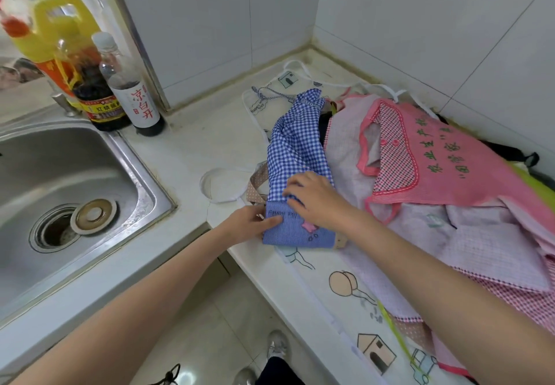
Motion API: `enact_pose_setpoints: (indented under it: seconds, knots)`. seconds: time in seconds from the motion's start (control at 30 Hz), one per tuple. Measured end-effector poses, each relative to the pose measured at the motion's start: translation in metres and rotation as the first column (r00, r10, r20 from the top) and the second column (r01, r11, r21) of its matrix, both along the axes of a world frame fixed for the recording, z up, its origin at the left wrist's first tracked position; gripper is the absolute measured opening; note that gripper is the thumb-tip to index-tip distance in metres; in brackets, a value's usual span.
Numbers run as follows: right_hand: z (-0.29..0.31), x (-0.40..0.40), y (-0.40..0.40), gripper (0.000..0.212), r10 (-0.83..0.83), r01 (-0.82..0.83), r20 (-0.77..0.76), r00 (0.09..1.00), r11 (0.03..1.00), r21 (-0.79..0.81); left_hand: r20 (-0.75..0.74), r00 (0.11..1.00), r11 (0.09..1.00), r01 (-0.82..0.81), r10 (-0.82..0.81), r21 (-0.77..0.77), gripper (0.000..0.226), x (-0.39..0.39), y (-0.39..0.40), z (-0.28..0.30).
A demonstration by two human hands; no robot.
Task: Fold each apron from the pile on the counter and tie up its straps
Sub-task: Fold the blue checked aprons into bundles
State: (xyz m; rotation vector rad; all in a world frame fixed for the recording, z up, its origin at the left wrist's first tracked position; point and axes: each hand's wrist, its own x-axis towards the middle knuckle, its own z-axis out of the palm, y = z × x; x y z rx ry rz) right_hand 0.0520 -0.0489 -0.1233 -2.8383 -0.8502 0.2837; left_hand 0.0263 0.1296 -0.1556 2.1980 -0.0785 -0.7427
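A blue gingham apron (295,147) lies folded into a narrow strip on the counter, its pocket end with a pink patch nearest me. My left hand (249,224) pinches the left edge of that pocket end. My right hand (315,198) presses on the strip just above the pocket, fingers curled over the cloth. Its blue-striped strap (271,94) trails at the far end. To the right lies the pile: a pink apron with green lettering (444,159), a pale lilac checked apron (468,243), and a white cartoon-print apron (354,291) beneath them all.
A steel sink (60,174) fills the left side, with a loose drain plug (94,216). Behind it stand a yellow oil jug (57,30), a dark sauce bottle (96,96) and a clear bottle (132,96). Tiled walls enclose the corner. A white strap loop (219,186) lies near the counter edge.
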Motion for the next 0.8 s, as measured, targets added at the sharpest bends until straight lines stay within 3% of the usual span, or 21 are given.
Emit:
enact_pose_setpoints:
  seconds: [0.07, 0.27, 0.37, 0.43, 0.47, 0.53, 0.6, 0.63, 0.73, 0.8]
  knots:
    - [-0.010, 0.004, 0.003, 0.035, 0.013, -0.013, -0.049, 0.999, 1.000, -0.018, -0.026, 0.999, 0.998, 0.045, -0.044, 0.037, 0.041, 0.002, 0.001, -0.001]
    - [-0.022, 0.025, -0.008, 0.025, -0.324, 0.342, -0.297, 0.898, 0.939, 0.012, -0.115, 0.992, 0.998, 0.048, -0.043, 0.040, 0.029, 0.010, 0.008, -0.006]
    - [-0.027, 0.026, -0.016, 0.029, -0.358, 0.389, -0.386, 0.850, 0.921, 0.002, -0.228, 0.973, 0.998, 0.053, -0.044, 0.034, 0.031, 0.013, 0.011, -0.002]
    - [-0.031, 0.024, -0.020, 0.032, -0.373, 0.438, -0.415, 0.830, 0.896, 0.069, -0.270, 0.959, 0.989, 0.117, -0.087, 0.095, 0.030, 0.014, 0.010, 0.005]
    - [-0.033, 0.023, -0.022, 0.033, -0.391, 0.471, -0.421, 0.819, 0.876, 0.102, -0.210, 0.969, 0.969, 0.168, -0.129, 0.181, 0.031, 0.015, 0.009, 0.009]
    - [-0.037, 0.022, -0.023, 0.033, -0.418, 0.513, -0.428, 0.801, 0.848, 0.134, 0.042, 0.965, 0.888, 0.222, -0.260, 0.402, 0.053, 0.017, 0.005, 0.016]
    - [-0.039, 0.019, -0.023, 0.034, -0.404, 0.499, -0.420, 0.813, 0.855, 0.142, 0.267, 0.868, 0.821, 0.237, -0.419, 0.519, 0.083, 0.015, -0.005, 0.020]
    - [-0.040, 0.017, -0.023, 0.034, -0.395, 0.487, -0.403, 0.826, 0.860, 0.155, 0.298, 0.818, 0.790, 0.275, -0.491, 0.548, 0.095, 0.016, -0.010, 0.020]
    - [-0.042, 0.009, -0.023, 0.030, -0.381, 0.467, -0.358, 0.852, 0.863, 0.193, 0.120, 0.812, 0.706, 0.411, -0.571, 0.577, 0.120, 0.028, -0.023, 0.016]
    - [-0.041, 0.010, -0.025, 0.028, -0.351, 0.420, -0.383, 0.855, 0.900, 0.113, -0.001, 0.836, 0.692, 0.456, -0.549, 0.560, 0.129, 0.039, -0.025, 0.012]
